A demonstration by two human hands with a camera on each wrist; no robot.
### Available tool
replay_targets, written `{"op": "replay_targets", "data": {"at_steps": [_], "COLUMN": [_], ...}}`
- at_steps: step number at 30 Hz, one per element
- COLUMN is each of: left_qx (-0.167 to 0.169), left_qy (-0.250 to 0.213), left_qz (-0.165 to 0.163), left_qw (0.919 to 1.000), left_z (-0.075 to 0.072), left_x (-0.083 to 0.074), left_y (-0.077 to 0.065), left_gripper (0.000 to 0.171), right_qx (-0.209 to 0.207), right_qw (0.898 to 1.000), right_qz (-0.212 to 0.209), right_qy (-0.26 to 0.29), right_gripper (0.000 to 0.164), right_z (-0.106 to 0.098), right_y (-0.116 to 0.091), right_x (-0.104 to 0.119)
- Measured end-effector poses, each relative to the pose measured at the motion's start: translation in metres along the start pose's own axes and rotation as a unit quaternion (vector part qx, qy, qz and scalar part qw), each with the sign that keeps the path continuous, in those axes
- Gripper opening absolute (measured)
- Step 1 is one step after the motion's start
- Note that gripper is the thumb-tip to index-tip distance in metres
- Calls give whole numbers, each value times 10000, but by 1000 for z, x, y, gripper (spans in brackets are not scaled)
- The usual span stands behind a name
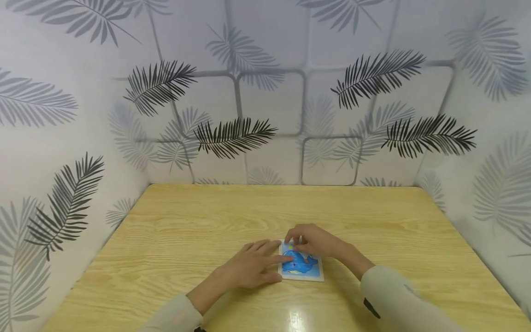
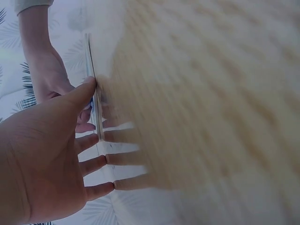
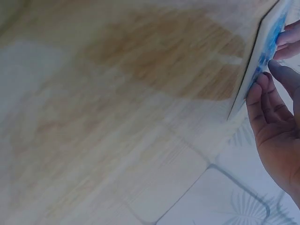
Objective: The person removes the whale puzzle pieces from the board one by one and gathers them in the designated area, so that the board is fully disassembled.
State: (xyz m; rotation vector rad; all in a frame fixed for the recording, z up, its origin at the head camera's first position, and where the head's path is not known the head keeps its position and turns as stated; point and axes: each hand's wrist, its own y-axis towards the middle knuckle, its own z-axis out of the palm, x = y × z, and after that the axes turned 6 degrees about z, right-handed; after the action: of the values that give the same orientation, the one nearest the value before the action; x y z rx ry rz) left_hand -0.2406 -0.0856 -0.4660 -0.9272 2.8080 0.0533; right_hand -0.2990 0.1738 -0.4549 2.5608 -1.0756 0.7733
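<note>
A small, thin square board with a white border and a blue whale picture lies flat on the table. My left hand is at its left side, fingers spread. The left index finger reaches onto the whale, and the left thumb touches the board's edge. From the far right, my right hand bends over the board's upper part. Its thumb and curled fingers come close together right at the picture's surface; I cannot tell whether they pinch a small piece.
The light wood-grain table spreads around the board, its surface reflecting the hands. Pale walls with leaf patterns stand behind it and on both sides.
</note>
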Motion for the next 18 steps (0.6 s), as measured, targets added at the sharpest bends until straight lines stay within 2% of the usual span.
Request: {"op": "replay_targets", "data": {"at_steps": [5, 12, 18], "left_qx": [63, 365, 347], "left_qy": [-8, -308, -268], "left_qz": [23, 145, 309], "left_qw": [10000, 9988, 9986], "left_z": [1, -5, -5], "left_x": [2, 6, 9], "left_y": [3, 0, 1], "left_gripper": [54, 55, 56], "right_qx": [32, 272, 390], "right_qw": [9999, 9988, 9983], "right_qz": [51, 296, 273], "right_qy": [-84, -285, -332], "right_gripper": [21, 25, 25], "right_z": [1, 0, -2], "right_y": [3, 7, 9], "right_x": [-2, -2, -3]}}
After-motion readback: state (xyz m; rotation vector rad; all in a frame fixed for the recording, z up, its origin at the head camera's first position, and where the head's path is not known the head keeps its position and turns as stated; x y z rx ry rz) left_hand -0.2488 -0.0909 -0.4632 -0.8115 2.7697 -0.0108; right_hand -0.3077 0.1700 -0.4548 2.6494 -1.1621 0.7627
